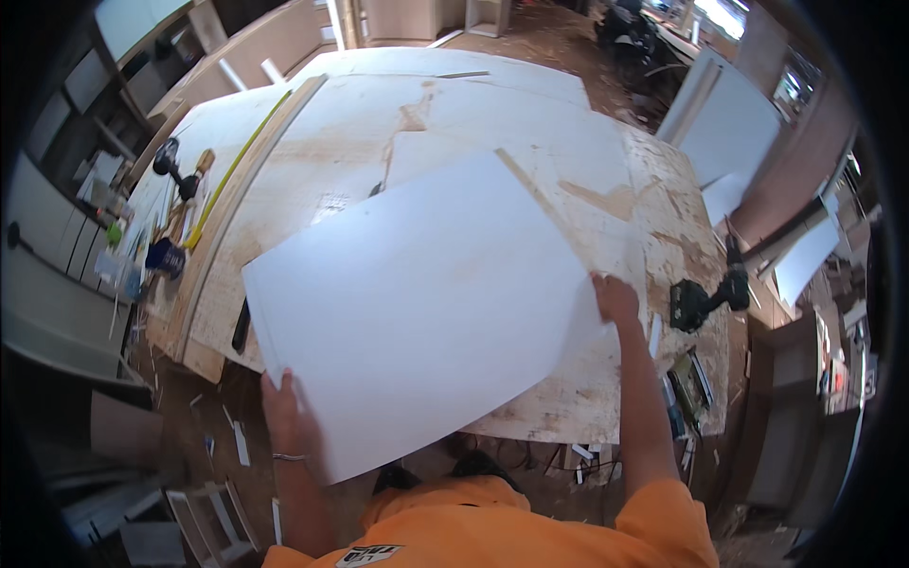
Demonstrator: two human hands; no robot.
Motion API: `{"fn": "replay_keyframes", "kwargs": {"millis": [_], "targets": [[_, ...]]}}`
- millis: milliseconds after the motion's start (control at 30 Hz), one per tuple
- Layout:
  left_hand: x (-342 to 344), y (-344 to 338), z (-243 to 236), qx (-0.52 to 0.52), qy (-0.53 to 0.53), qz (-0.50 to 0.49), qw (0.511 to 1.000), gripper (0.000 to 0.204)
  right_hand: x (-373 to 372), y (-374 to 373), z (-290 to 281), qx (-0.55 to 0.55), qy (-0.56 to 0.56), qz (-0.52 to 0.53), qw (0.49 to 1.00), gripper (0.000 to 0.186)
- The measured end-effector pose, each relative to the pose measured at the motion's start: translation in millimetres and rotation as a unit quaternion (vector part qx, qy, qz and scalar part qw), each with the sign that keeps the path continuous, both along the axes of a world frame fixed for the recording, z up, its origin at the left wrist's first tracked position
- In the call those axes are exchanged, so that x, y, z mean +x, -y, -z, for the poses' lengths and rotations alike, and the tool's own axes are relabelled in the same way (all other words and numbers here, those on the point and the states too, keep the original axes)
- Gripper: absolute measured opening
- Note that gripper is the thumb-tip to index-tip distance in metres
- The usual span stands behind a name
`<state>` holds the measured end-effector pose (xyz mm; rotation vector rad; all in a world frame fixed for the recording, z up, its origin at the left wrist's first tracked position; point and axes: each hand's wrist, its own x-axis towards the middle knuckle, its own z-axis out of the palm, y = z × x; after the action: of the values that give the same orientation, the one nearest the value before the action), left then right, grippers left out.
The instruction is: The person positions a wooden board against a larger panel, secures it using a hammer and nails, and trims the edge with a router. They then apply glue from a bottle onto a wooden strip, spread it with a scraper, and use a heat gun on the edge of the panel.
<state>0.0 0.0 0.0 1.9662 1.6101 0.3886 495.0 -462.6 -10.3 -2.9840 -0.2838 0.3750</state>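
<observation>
A large white rectangular panel [426, 303] lies tilted between my arms, over the worktable [360, 104] and out past its near edge. My left hand [282, 407] grips the panel's left edge near its lower corner, the thumb on the upper face. At the right edge, my right hand [617, 298] is closed round the panel, its fingertips partly hidden. A thin wooden strip [535, 189] shows along the panel's upper right side.
One cordless drill [710, 293] rests at the table's right side, another drill [173, 168] at the left. A long wooden board [241, 204] with a yellow strip [232, 180] runs along the left. A green metal tool [691, 379] lies at the right near corner.
</observation>
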Motion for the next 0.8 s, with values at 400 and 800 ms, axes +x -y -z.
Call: {"fn": "replay_keyframes", "kwargs": {"millis": [400,800], "targets": [[5.1,-49.7,-19.7,0.066,0.029,0.148,0.986,0.040,-396.8,124.8,-66.4,-0.001,0.058,0.310,0.949,0.067],[143.4,-40.1,-4.4,0.080,0.091,0.465,0.877,0.038,-673.2,95.6,-121.1,0.051,-0.033,0.552,0.832,0.065]]}}
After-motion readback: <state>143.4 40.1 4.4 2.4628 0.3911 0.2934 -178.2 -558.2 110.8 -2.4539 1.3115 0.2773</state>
